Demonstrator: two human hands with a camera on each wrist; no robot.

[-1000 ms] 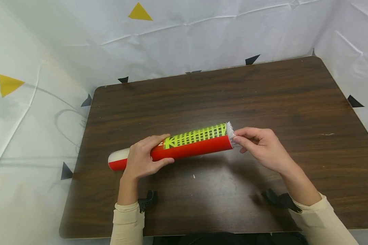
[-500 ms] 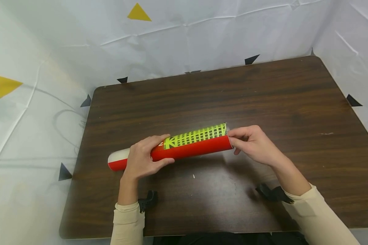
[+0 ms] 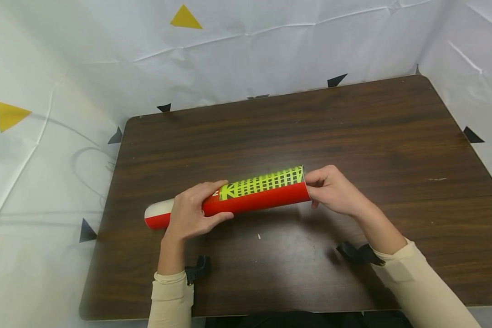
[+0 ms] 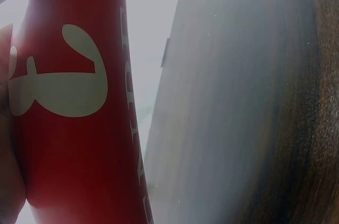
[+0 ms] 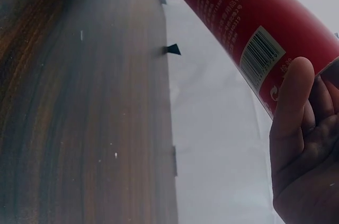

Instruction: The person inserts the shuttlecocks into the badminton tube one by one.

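Note:
A long red shuttlecock tube (image 3: 266, 197), with a yellow-green grid panel on its upper side and a cream band at its left end, lies slantwise in the head view, held over the table. My left hand (image 3: 188, 207) grips it around its left half, the thumb along the near side. At the right mouth, my right hand (image 3: 330, 189) reaches in with thumb and forefinger curled in a pinch. Its fingertips and the white shuttlecock are hidden inside the tube. The right wrist view shows a barcode (image 5: 262, 57) on the tube, with one finger (image 5: 296, 83) along its outside.
The dark wood-grain table (image 3: 270, 127) extends around both hands. White sheeting (image 3: 246, 50) hangs behind it and at both sides, bearing yellow and black triangles. A small white fleck (image 3: 259, 236) lies on the tabletop near me.
My right hand has moved left to the tube's mouth, fingertips going inside. The white shuttlecock edge that stuck out there is out of sight. The left hand and tube have stayed put.

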